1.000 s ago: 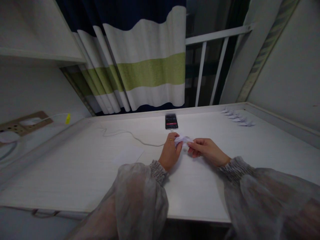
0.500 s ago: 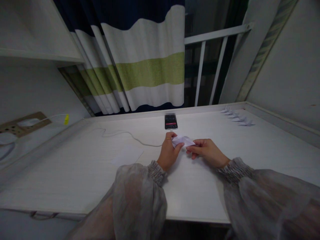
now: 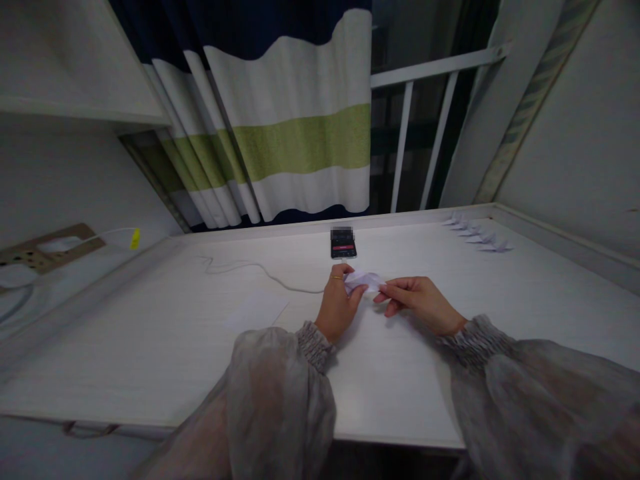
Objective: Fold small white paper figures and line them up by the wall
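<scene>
A small piece of folded white paper (image 3: pixel 367 280) is held just above the desk between both hands. My left hand (image 3: pixel 340 300) grips its left end, thumb in front and fingers behind; a ring shows on one finger. At the paper's right end, my right hand (image 3: pixel 413 300) pinches the tip between thumb and index finger, with its other fingers curled below. The fine folds are too small to make out. Just beyond the hands lies a phone (image 3: pixel 343 247) with a lit screen.
Several folded paper pieces (image 3: pixel 477 235) stand in a row at the desk's back right. A flat white sheet (image 3: pixel 257 311) lies left of my hands. A pale cable (image 3: pixel 265 270) runs across the white desk (image 3: pixel 150 353). Behind hang striped curtains (image 3: pixel 300 147); a power strip (image 3: pixel 55 250) sits at left.
The right thumb has shifted up onto the paper's right tip, where it was lower before. The left hand and its hold look the same.
</scene>
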A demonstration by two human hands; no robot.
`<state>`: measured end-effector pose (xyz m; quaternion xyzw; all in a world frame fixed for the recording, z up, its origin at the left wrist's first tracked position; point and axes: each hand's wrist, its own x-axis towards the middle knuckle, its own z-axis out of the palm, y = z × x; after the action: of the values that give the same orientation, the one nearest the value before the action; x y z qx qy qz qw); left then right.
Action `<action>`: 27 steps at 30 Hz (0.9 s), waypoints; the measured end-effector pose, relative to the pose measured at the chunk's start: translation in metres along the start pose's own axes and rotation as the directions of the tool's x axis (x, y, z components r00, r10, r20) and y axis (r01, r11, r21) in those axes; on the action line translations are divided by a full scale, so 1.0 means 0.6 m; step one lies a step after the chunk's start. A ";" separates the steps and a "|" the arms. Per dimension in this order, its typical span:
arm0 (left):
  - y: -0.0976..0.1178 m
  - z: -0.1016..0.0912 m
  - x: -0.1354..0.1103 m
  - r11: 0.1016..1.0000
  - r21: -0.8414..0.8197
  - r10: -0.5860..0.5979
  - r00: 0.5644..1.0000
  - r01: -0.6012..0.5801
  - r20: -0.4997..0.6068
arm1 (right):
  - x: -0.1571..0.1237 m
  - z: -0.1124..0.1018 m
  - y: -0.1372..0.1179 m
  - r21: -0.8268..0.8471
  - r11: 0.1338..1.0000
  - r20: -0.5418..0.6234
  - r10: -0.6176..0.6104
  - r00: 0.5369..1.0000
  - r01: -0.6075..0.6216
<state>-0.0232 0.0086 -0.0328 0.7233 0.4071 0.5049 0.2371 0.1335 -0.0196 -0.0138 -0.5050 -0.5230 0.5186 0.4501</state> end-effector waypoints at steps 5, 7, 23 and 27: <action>0.001 -0.001 0.000 0.998 0.053 0.014 1.000 -0.014 0.000 | -0.001 -0.001 -0.003 -0.011 1.000 0.035 -0.012 0.999 0.013; 0.001 -0.001 0.000 0.998 0.067 0.013 1.000 -0.012 -0.010 | -0.002 -0.001 -0.005 -0.007 1.000 0.054 -0.020 0.998 0.021; 0.002 -0.003 0.004 0.996 0.090 0.016 0.998 -0.011 -0.053 | -0.001 0.000 -0.003 0.034 0.995 0.046 0.089 0.995 -0.090; 0.003 -0.001 0.002 0.995 0.092 0.035 0.999 -0.032 -0.036 | -0.002 0.000 -0.004 0.022 0.997 0.018 0.075 0.997 -0.075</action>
<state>-0.0231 0.0086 -0.0304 0.7304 0.4220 0.5033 0.1876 0.1332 -0.0205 -0.0113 -0.5146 -0.5015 0.5455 0.4315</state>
